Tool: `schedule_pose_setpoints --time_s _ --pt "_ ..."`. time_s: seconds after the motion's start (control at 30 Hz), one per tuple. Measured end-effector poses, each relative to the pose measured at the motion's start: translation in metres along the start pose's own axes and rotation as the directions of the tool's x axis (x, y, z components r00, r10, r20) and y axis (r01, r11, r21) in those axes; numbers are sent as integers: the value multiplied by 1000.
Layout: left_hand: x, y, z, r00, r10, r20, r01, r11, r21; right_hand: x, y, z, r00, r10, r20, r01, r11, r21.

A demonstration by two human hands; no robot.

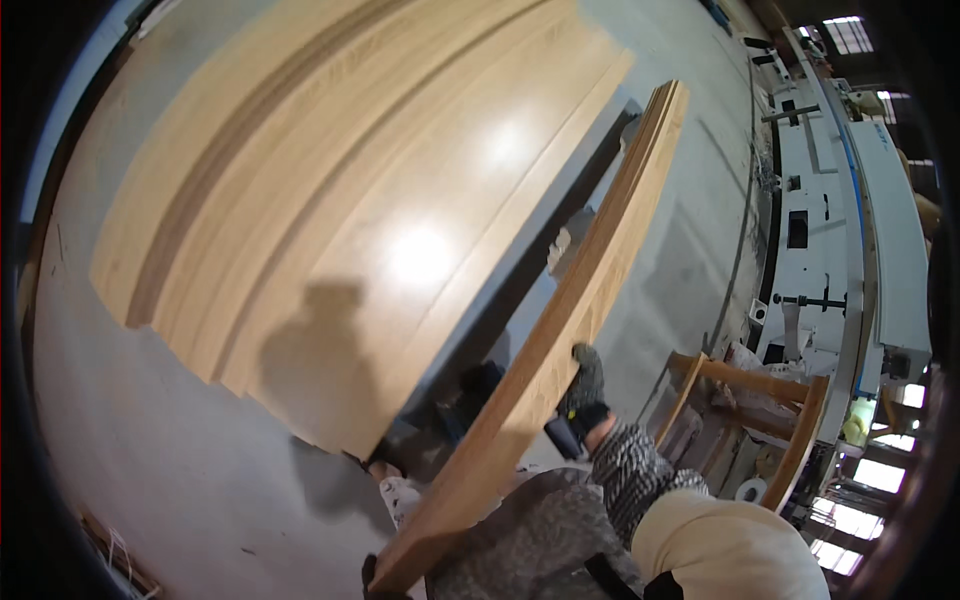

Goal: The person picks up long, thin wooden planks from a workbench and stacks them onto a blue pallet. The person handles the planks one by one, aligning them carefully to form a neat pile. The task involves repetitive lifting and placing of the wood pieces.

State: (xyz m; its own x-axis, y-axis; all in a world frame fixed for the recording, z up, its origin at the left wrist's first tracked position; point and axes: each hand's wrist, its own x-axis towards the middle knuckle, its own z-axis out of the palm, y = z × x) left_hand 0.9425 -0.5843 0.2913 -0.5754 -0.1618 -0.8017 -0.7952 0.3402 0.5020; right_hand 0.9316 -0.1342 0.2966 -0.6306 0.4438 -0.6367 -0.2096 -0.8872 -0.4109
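A long wooden board [560, 330] with a grooved profile along one side slants across the view, from the lower edge up to the upper right. My right hand [588, 378], in a grey glove with a dark device strapped at the wrist, grips the board's right side near its middle. Only dark gloved fingers of my left hand [370, 574] show, wrapped at the board's near end; the remainder is hidden behind the wood. To the left of the board lies a stack of wide, light wooden panels [400, 190] with raised strips, and a shadow falls across their near end.
A white machine [800, 230] with clamps and a rail runs along the right side. A wooden frame [755, 378] with plastic wrapping about it stands on the right. Below the board, a foot in a dark shoe [355, 461] rests on the grey floor [210, 470].
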Motion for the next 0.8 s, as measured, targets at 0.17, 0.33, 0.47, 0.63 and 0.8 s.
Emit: schedule_pose_setpoints --time_s 0.17,0.33,0.47,0.63,0.8 --pt "-23 -59 58 998 -49 40 49 999 -2 78 -27 -55 998 35 46 -34 999 -36" --pt "9 -80 86 997 31 65 -34 999 37 142 -21 -58 994 48 99 -39 994 -98" --pt "42 -88 78 984 151 93 -161 980 116 164 -8 -56 999 17 -32 -23 974 -223" --pt "76 -100 73 943 300 141 -324 924 202 161 -2 -39 980 83 -180 -169 824 -541" --pt "102 -121 65 862 466 196 -503 835 225 182 9 -44 973 203 -107 -228 806 -547"
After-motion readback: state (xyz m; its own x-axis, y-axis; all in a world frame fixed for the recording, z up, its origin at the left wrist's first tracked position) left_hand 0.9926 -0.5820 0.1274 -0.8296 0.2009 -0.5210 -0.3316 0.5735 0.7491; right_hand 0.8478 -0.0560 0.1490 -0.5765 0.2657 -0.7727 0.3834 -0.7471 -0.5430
